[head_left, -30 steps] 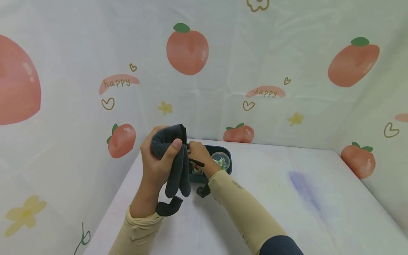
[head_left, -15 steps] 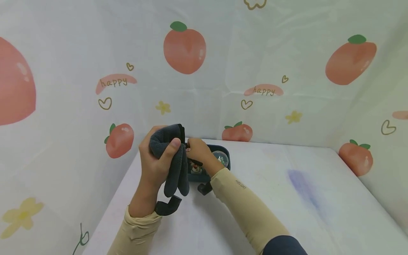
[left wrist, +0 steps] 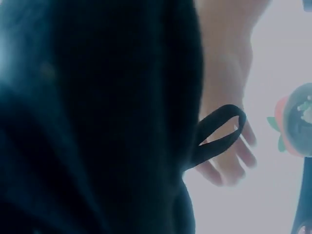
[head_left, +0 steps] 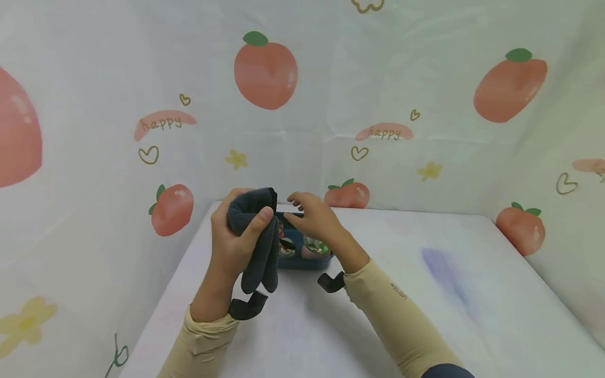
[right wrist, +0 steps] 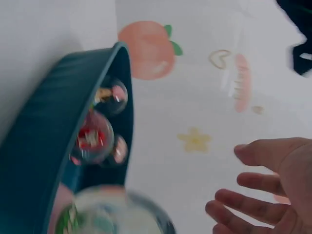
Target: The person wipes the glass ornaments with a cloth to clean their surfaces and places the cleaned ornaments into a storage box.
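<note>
My left hand [head_left: 229, 247] grips a folded dark grey cloth [head_left: 264, 257], thumb across its front, and holds it up above the table. A black loop [left wrist: 239, 122] sticks out from the cloth's edge in the left wrist view. My right hand [head_left: 319, 218] hovers just right of the cloth, fingers spread, holding nothing. Below and behind it stands a dark blue box [head_left: 302, 263], partly covered by the cloth and hand. In the right wrist view the box holds several snow globes, among them a red-filled one [right wrist: 92, 139] and a large one [right wrist: 112, 214] near the camera.
A white table [head_left: 378, 315] runs up to a white backdrop [head_left: 321, 105] printed with peaches and the word happy. A purple smudge [head_left: 446, 278] marks the tabletop on the right. Black curved wrist mounts [head_left: 248, 305] jut from both forearms.
My right hand has drawn away from beside the cloth, up and to the right, and its fingers have spread. The left hand keeps its grip on the cloth. The view shifts slightly.
</note>
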The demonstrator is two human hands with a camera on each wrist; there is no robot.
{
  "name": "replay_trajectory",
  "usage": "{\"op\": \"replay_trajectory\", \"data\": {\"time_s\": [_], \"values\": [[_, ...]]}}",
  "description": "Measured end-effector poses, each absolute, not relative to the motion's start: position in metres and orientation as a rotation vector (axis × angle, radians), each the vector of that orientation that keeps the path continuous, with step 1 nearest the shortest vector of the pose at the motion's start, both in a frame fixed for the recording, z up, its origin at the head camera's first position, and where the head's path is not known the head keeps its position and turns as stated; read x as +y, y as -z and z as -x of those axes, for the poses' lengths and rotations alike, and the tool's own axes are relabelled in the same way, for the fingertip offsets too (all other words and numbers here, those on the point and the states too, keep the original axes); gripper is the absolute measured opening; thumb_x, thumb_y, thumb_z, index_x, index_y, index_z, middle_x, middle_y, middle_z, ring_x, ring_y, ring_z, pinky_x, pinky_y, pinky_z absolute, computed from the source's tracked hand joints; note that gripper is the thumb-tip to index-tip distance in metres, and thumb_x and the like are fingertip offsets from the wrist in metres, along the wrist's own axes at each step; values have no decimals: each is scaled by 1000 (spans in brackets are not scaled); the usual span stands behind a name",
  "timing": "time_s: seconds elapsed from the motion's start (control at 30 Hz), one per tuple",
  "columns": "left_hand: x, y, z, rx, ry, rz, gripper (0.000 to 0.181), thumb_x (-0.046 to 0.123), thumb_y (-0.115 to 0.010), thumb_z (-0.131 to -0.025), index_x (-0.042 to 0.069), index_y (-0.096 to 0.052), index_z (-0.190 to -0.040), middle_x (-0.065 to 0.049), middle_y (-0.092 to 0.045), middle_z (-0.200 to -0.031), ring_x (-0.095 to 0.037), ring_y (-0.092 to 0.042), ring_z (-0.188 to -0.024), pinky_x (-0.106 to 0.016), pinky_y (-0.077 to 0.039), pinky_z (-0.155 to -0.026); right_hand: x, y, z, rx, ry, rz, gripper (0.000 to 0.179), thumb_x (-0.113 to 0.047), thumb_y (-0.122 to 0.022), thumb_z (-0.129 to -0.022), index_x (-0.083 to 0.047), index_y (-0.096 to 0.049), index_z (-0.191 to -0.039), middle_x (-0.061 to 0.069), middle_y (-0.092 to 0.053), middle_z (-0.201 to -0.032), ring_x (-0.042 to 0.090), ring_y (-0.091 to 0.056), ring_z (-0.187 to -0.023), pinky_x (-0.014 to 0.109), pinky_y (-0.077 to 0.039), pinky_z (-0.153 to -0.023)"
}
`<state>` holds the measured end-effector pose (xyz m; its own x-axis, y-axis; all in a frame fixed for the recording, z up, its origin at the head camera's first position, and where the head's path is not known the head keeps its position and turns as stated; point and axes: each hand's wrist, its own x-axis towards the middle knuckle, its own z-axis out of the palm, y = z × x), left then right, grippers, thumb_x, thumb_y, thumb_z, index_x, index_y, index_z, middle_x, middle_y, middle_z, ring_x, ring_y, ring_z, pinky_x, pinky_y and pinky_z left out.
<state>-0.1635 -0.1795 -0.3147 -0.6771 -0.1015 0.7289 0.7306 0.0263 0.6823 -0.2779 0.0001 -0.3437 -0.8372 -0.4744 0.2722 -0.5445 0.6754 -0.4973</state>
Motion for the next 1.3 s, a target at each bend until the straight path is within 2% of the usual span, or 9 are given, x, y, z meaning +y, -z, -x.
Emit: {"op": "replay_trajectory", "data": {"time_s": [0.13, 0.43, 0.57, 0.67, 0.77, 0.87, 0.97, 1.13, 1.3], "values": [[-182, 319, 164, -1761, 1693, 654, 23, 12, -73, -95, 0, -69, -114, -4, -73, -93, -20, -75, -70, -31, -63, -63, 27, 340, 262, -2614, -943, -841, 40, -27, -75, -100, -10, -67, -136, 11, -73, -127, 31, -72, -118, 48, -60, -97], [-183, 337, 161, -2006, 1515, 632, 27, 19, -82, -90, 15, -72, -114, -1, -75, -98, -16, -72, -83, -27, -60, -74, 80, 338, 232, -2497, -958, -793, 37, -23, -80, -96, -13, -69, -130, 6, -73, -125, 28, -70, -116, 49, -58, -96], [-181, 352, 161, -2149, 1372, 671, 33, 27, -85, -88, 20, -69, -116, 7, -75, -102, -12, -71, -92, -32, -60, -83, 97, 345, 217, -2505, -1047, -768, 37, -21, -79, -97, -12, -69, -132, 5, -73, -127, 28, -70, -117, 51, -56, -100], [-183, 364, 157, -2259, 1296, 681, 36, 34, -86, -87, 23, -68, -116, 13, -72, -103, -9, -69, -94, -40, -56, -89, 106, 350, 204, -2534, -1141, -753, 39, -22, -79, -97, -13, -68, -134, 3, -73, -130, 26, -70, -118, 50, -55, -103], [-185, 377, 150, -2363, 1257, 686, 40, 39, -86, -87, 24, -67, -119, 13, -72, -104, -7, -69, -93, -41, -56, -87, 112, 353, 193, -2543, -1190, -751, 40, -24, -79, -97, -15, -68, -134, 0, -72, -131, 22, -69, -119, 50, -56, -103], [-185, 390, 144, -2483, 1176, 686, 49, 48, -85, -87, 23, -67, -125, 11, -72, -117, -7, -68, -106, -40, -61, -90, 117, 355, 186, -2536, -1198, -752, 39, -25, -80, -97, -16, -69, -134, -2, -72, -130, 20, -68, -119, 50, -56, -103], [-183, 401, 138, -2610, 1035, 680, 58, 58, -82, -86, 23, -66, -129, 10, -70, -122, -6, -66, -111, -39, -60, -95, 120, 357, 181, -2538, -1191, -752, 39, -24, -80, -97, -17, -69, -133, -2, -72, -130, 19, -68, -119, 48, -55, -103], [-178, 415, 135, -2746, 837, 762, 64, 66, -78, -86, 22, -64, -130, 12, -66, -114, -2, -61, -98, -32, -60, -89, 124, 360, 178, -2562, -1174, -751, 40, -25, -80, -97, -16, -68, -134, -2, -72, -131, 19, -67, -119, 51, -56, -102], [-172, 424, 136, -2838, 696, 850, 72, 68, -75, -88, 17, -63, -136, 7, -64, -120, -8, -58, -106, -38, -58, -96, 125, 366, 175, -2602, -1170, -731, 39, -29, -80, -97, -19, -69, -133, -5, -72, -130, 18, -66, -119, 50, -55, -103]]}}
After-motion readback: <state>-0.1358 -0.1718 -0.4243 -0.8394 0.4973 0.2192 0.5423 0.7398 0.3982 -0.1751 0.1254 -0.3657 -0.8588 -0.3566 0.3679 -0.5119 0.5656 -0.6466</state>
